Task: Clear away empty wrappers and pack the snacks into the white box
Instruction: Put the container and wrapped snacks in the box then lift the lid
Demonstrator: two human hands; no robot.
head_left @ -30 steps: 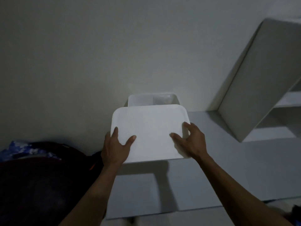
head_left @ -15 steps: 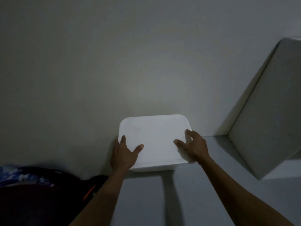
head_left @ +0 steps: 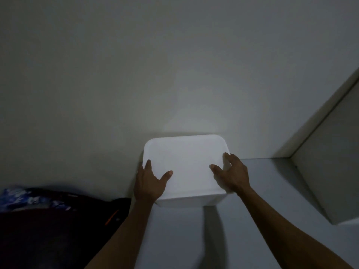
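The white box stands against the wall at the back of a pale surface, and its white lid lies flat on top and covers it. My left hand holds the lid's left edge, thumb on top and fingers down the side. My right hand holds the lid's right edge, thumb on top and fingers curled over the rim. The inside of the box is hidden. No snacks or wrappers are in view.
A dark bag with an orange strip and a blue patterned cloth lie at the lower left. A white cabinet panel leans in at the right. The pale surface stretches in front of the box.
One second ago the lid was held tilted in front of the open box. It has since come down onto the box and now covers it. Both hands have stayed on its edges.
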